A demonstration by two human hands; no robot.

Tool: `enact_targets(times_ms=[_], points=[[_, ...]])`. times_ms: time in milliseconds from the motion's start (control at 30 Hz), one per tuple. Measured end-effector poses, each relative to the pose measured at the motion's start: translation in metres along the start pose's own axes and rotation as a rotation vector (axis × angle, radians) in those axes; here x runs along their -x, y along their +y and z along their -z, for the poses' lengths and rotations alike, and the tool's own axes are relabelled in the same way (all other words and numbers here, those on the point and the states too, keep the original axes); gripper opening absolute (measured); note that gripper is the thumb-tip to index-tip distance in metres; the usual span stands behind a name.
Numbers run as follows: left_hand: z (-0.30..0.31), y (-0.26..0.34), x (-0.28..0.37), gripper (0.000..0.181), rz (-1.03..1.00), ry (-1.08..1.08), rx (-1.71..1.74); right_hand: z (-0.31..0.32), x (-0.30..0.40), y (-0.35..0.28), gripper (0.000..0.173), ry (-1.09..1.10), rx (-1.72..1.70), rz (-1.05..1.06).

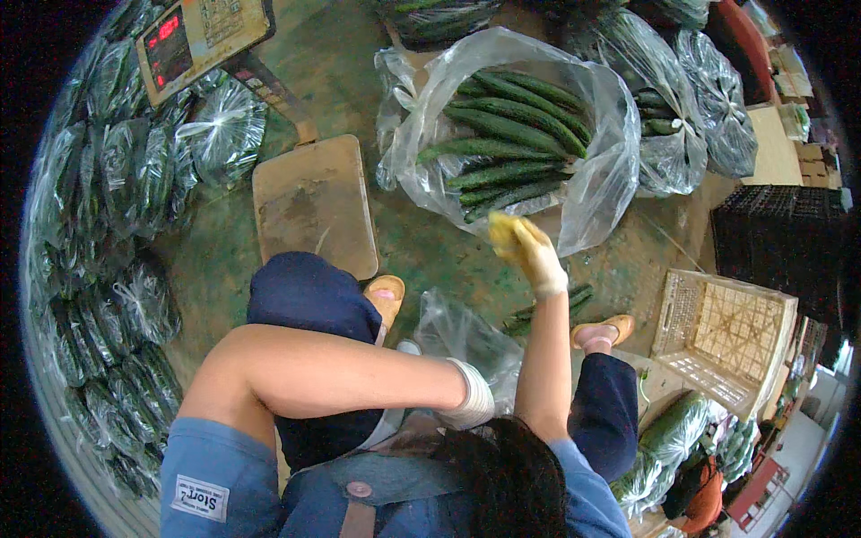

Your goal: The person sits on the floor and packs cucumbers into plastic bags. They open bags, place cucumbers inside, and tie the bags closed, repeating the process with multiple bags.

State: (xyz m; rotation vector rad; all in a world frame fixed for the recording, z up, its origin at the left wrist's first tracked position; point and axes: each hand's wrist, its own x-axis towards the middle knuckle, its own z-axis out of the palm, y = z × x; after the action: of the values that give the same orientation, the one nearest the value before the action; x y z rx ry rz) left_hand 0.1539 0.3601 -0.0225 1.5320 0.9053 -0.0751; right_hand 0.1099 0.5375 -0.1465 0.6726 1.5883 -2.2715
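Observation:
My right hand (525,252), in a white and yellow glove, is blurred at the near edge of a large open clear plastic bag (609,155). Long green cucumbers (514,124) lie inside that bag. Whether the hand grips anything cannot be told. Bent in towards my body, my left hand (472,397) shows only a white glove and cuff; its fingers are hidden. Beside it, a crumpled clear plastic sheet or bag (454,326) lies on the floor. A few loose cucumbers (580,296) are partly behind my right forearm.
A platform scale (316,202) with a lit display (168,44) stands at left. Bagged cucumbers (121,168) line the far left, and tied bags (672,148) sit at upper right. A cream plastic crate (726,336) is at right, near stacked black crates (773,242).

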Motion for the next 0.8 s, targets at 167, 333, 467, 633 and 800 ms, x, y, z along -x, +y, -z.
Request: enact_targets(times_ms=[167, 333, 467, 633, 800], points=[[-0.056, -0.041, -0.077, 0.037, 0.031, 0.138, 0.154, -0.06, -0.127, -0.038, 0.064, 0.123, 0.106, -0.091], [-0.058, -0.051, -0.103, 0.033, -0.224, 0.264, 0.112, -0.045, -0.212, 0.0, 0.049, 0.445, 0.214, -0.079], [-0.061, -0.056, -0.1, 0.032, -0.047, 0.175, 0.04, -0.063, -0.158, 0.022, 0.043, 0.441, 0.219, 0.327], [-0.024, -0.012, -0.033, 0.028, -0.016, 0.1, -0.068, -0.069, -0.009, 0.015, 0.035, 0.392, 0.177, 0.482], [-0.019, 0.0, -0.014, 0.028, -0.038, 0.059, -0.005, -0.065, 0.096, 0.01, 0.035, 0.462, 0.222, 0.485]])
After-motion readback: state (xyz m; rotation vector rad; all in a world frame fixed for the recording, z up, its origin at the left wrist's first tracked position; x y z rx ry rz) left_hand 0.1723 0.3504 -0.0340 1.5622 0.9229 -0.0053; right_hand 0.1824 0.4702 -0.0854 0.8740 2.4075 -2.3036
